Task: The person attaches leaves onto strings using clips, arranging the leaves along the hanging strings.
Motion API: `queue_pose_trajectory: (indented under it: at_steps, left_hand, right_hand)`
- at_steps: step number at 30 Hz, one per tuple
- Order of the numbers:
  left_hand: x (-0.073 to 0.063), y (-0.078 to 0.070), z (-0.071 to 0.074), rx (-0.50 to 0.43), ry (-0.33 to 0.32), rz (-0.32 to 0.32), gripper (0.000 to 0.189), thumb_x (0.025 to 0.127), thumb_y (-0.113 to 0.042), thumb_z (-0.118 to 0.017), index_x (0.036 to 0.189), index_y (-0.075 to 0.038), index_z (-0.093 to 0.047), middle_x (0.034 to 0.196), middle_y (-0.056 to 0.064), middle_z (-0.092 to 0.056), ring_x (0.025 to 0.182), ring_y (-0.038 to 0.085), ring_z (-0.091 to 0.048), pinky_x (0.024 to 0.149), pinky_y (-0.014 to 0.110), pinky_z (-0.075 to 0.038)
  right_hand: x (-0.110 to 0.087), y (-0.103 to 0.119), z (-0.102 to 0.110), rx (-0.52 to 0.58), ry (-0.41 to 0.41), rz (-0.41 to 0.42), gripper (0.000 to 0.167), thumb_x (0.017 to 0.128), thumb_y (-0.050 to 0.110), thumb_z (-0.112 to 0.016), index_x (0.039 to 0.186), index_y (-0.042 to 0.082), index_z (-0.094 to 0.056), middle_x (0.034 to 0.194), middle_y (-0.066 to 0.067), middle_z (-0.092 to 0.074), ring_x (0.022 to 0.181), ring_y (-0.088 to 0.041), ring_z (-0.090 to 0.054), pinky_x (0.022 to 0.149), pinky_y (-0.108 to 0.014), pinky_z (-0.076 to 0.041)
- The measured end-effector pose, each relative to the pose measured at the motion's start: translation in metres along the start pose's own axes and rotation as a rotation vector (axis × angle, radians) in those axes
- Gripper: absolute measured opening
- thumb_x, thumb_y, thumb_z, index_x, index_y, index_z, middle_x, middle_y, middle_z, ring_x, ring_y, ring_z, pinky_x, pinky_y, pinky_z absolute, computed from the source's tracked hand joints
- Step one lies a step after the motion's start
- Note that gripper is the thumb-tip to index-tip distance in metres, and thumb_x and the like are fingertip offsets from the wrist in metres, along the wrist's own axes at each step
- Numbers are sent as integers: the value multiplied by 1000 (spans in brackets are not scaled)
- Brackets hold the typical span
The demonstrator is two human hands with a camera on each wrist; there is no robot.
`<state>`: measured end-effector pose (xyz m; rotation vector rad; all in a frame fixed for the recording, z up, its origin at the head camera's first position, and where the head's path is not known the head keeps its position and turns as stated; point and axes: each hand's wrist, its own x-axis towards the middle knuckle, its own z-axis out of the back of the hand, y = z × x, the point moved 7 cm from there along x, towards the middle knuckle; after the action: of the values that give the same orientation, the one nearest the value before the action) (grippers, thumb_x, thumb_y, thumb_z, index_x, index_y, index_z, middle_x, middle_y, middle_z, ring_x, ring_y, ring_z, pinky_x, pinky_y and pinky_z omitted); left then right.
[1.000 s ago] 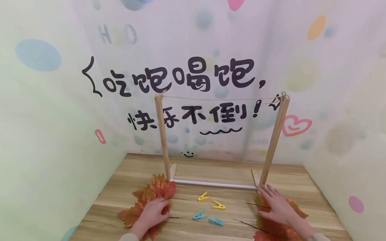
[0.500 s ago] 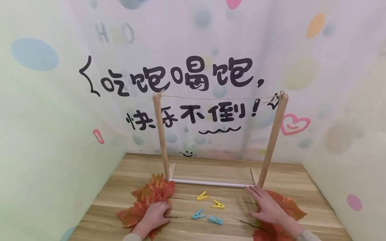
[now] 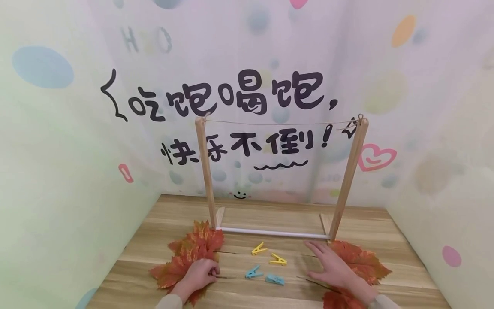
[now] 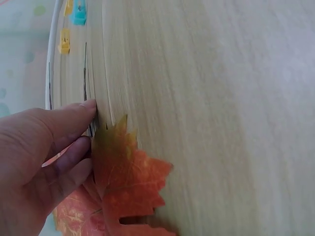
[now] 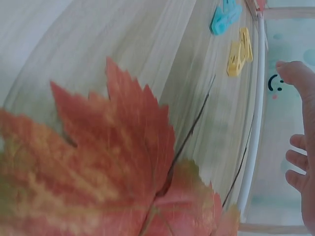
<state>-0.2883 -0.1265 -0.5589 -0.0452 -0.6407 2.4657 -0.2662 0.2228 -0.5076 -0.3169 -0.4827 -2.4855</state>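
On the left of the table my left hand (image 3: 198, 274) pinches the thin dark stem of a red-orange artificial maple leaf (image 4: 130, 172), thumb on one side and fingers on the other. Another maple leaf (image 3: 206, 240) lies just beyond that hand. My right hand (image 3: 333, 268) is held with fingers spread over the right-hand leaves and grips nothing. Below it, a maple leaf (image 5: 108, 147) shows with its stem pointing inward. Between the hands lie two yellow clothespins (image 3: 258, 249) and two blue clothespins (image 3: 253, 272).
Behind the clothespins stands a wooden frame with a left post (image 3: 206, 171) and a right post (image 3: 349, 180). A thin string (image 3: 266, 124) joins their tops, and a white rod (image 3: 270, 232) joins their feet. A printed curtain (image 3: 239, 43) hangs close behind the table (image 3: 266, 210).
My right hand has moved left, off the right-hand leaves toward the clothespins. My left fingers have closed on a leaf stem. The clothespins and frame stay put.
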Motion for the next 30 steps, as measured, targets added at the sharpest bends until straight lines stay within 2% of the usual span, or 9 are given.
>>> queue_pose_trajectory:
  at_steps: [3, 7, 12, 18, 26, 30]
  left_hand:
    - [0, 1, 0, -28, 6, 3, 14, 68, -7, -75, 69, -16, -64, 64, -15, -56, 59, -5, -48, 54, 19, -42]
    - [-1, -2, 3, -17, -14, -28, 15, 69, -4, -73, 67, -15, -63, 63, -15, -54, 58, -5, -45, 52, 17, -40]
    - [1, -7, 12, -21, -24, -32, 14, 72, -3, -71, 68, -13, -62, 64, -13, -53, 58, -4, -44, 52, 17, -40]
    - [6, -13, 28, -37, -30, -40, 12, 75, -4, -71, 70, -11, -62, 66, -12, -53, 59, -3, -45, 53, 17, -41]
    - [8, -22, 55, -98, -54, -69, 9, 75, 0, -69, 72, -7, -63, 67, -7, -59, 62, -2, -49, 55, 19, -44]
    - [11, -23, 65, -133, -52, -48, 8, 77, -1, -68, 73, -6, -63, 69, -6, -60, 63, 0, -51, 57, 20, -45]
  right_hand:
    - [2, 5, -4, 17, 17, -24, 77, 70, 31, -76, 133, 5, -42, 126, -13, -48, 112, -30, -49, 80, -48, -47]
    - [5, 12, -9, 44, 15, -38, 79, 69, 32, -77, 135, 10, -40, 126, -12, -48, 112, -29, -49, 81, -48, -47]
    - [8, 20, -21, 86, 26, -37, 79, 70, 33, -76, 136, 13, -39, 124, -13, -50, 111, -30, -50, 82, -48, -47]
    - [10, 36, -34, 73, -7, 16, 74, 67, 34, -77, 129, 7, -47, 119, -9, -55, 107, -26, -53, 82, -45, -47]
    - [18, 51, -50, 130, 65, 32, 64, 74, 32, -73, 125, 3, -49, 114, -9, -57, 102, -25, -55, 81, -42, -48]
    - [22, 54, -59, 137, 87, 19, 59, 75, 30, -72, 123, 3, -51, 114, -8, -58, 103, -26, -55, 83, -42, -47]
